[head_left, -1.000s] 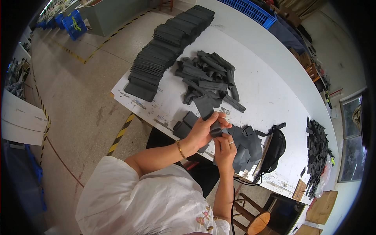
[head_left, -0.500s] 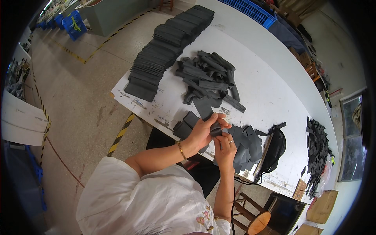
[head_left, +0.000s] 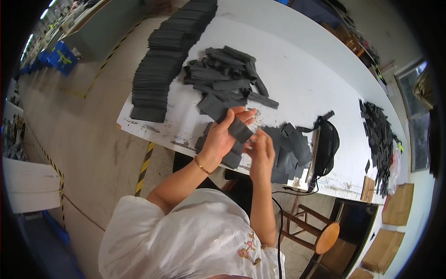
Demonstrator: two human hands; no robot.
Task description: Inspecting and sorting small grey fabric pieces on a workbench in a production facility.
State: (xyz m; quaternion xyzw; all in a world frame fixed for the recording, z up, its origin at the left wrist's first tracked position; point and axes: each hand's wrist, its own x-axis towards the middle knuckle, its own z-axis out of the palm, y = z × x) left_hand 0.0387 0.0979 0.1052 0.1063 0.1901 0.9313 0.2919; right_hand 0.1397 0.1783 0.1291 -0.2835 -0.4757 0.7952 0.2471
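A flat dark grey fabric strip point(head_left: 240, 131) lies across my left hand point(head_left: 222, 139), its thumb on top and its fingers behind. The strip's far end reaches up to the heap of folded dark strips point(head_left: 223, 76). At its near right end, the curled fingers of my right hand point(head_left: 261, 153) pinch the edge; the lower fingertips are slightly blurred. Beneath and beside my left hand, more dark pieces point(head_left: 231, 159) rest at the table's front edge. Just right of my right hand spreads a loose pile of flat dark grey pieces point(head_left: 290, 151).
A long row of stacked dark pieces point(head_left: 160, 65) runs along the left side of the white table point(head_left: 297, 88). A black pouch with straps point(head_left: 328, 149) lies right of the loose pile. Dark scraps point(head_left: 378, 139) heap at the far right. A wooden stool point(head_left: 327, 238) stands below.
The strip was bent between both hands and is now flattened out, its near end showing. My right hand has shifted down from my left fingers. The whole view has turned and shifted.
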